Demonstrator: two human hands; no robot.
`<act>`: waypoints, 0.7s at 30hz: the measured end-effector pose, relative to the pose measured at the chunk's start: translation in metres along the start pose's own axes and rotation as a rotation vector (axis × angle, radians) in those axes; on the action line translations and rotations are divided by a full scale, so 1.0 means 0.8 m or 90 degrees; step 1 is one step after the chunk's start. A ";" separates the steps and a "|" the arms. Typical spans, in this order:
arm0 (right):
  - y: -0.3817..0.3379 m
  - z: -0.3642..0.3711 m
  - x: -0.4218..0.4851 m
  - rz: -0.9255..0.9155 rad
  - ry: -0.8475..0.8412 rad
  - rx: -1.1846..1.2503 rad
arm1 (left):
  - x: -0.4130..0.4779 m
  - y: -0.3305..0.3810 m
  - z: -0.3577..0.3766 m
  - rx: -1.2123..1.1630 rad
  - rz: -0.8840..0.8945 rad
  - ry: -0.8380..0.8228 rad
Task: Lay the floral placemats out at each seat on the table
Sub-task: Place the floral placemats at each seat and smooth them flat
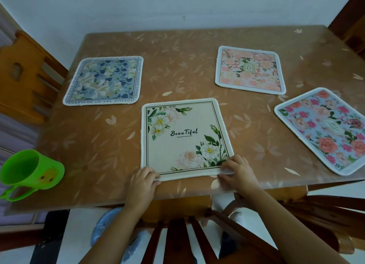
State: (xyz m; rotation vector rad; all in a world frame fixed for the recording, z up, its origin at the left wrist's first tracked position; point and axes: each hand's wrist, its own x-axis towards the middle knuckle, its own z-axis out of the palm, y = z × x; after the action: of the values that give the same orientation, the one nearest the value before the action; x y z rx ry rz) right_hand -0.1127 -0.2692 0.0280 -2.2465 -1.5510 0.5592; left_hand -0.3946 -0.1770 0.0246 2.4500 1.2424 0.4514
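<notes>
— Where is the cream mat [185, 137] lying?

— It is lying flat on the counter [98, 145], straight ahead of the person and just inside the near edge. A chair [177, 240] is tucked in directly behind it, so it looks to be serving that seat.

— And the hands?

— Each is taking one near corner. The left hand [143, 179] is pinching the near-left corner and the right hand [238, 171] the near-right one. Both grips are holding narrow on the hem, fingers on top and thumbs at the edge.

— So which way is the mat running from the grip?

— Away from it. The whole sheet is stretching forward from the two grips, and the held hem is running left to right between them. The mat is looking close to square, so no long axis is mattering. Neither hand is nearer; they are sharing it evenly.

— What is the next move depending on?

— On that hem, I would judge. It is sitting roughly parallel to the counter's near edge, so only a small pull or twist seems to be needed.

— The others?

— The blue mat [103, 81] is lying beyond the cream mat to the left, the pink mat [249, 70] beyond it to the right, the rose mat [325, 129] beside it on the right, all well apart. A green cup [29, 169] is standing far to its left.
</notes>
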 end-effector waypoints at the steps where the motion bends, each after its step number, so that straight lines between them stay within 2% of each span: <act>1: 0.000 0.002 -0.001 0.005 0.005 0.014 | 0.000 0.001 0.000 -0.006 -0.001 -0.001; 21: -0.012 0.007 -0.004 -0.015 -0.002 0.049 | -0.004 -0.006 -0.001 0.006 -0.061 -0.042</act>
State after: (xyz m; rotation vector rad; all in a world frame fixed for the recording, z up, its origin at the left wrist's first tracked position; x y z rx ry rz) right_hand -0.1242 -0.2690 0.0280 -2.1692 -1.5282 0.6066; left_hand -0.4003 -0.1770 0.0228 2.3803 1.3295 0.3373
